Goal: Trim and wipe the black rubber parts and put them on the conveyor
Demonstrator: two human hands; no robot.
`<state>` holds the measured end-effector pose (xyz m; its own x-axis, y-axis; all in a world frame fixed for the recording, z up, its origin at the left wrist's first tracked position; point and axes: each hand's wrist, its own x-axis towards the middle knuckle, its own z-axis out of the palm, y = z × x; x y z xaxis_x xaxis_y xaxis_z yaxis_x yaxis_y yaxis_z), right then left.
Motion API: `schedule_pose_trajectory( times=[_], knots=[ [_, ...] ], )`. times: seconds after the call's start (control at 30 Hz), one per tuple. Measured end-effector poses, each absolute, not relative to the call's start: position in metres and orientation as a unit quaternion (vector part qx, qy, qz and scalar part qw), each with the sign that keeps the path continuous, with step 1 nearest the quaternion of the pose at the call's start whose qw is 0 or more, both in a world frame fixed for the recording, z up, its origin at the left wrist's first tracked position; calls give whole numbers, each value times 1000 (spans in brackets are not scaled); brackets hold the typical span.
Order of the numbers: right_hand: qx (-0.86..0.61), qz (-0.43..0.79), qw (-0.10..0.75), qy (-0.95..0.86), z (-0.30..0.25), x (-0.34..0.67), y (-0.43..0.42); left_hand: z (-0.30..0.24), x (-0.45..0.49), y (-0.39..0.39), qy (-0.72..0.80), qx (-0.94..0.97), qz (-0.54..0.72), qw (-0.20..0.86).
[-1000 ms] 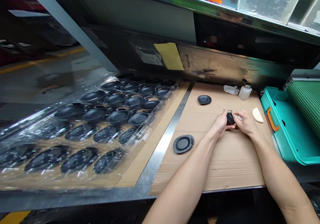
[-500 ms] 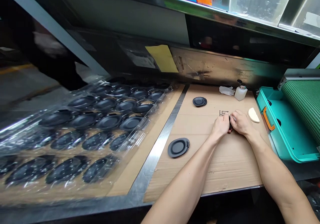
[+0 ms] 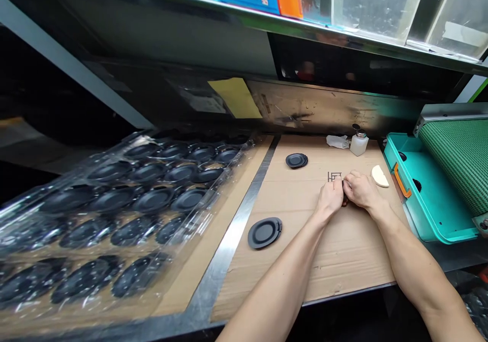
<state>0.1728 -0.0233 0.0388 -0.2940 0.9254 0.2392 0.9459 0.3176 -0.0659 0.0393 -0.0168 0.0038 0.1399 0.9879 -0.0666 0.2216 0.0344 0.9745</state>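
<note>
My left hand [image 3: 331,195] and my right hand [image 3: 360,188] meet over the cardboard sheet [image 3: 290,276], fingers closed. Between them is a small dark piece [image 3: 345,200], mostly covered by the fingers, so its kind cannot be made out. A black oval plastic part [image 3: 265,232] with a raised rim and a small tab lies flat to the left of my forearm. Farther back rests another black oval part [image 3: 296,160]. Just right of my right hand lies a cream half-round pad [image 3: 379,176].
At left, a clear plastic tray [image 3: 206,211] carries rows of black oval parts. A white pump bottle [image 3: 359,144] and crumpled white tissue [image 3: 337,141] stand at the back. A teal bin [image 3: 430,234] with a few dark pieces sits right, beside a green conveyor belt [image 3: 455,151].
The view has shifted slightly, so everything on the table appears a little farther left. Both hands stay together around the small dark piece.
</note>
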Motion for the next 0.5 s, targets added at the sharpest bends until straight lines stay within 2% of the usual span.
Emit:
schedule_pose_trajectory(
  times=[0.1, 0.2, 0.4, 0.5],
  knots=[
    [-594, -33, 112, -796, 39, 174, -24, -1, 40, -17, 518, 571, 399, 496],
    [-597, 1, 135, -791, 38, 177, -24, -6, 41, -14, 496, 517, 423, 554],
    [-569, 57, 399, -717, 30, 182, -19, 1, 31, -3, 333, 250, 510, 752],
    [-583, 54, 437, -683, 25, 184, -14, 6, 19, 1, 250, 176, 490, 816]
  ],
)
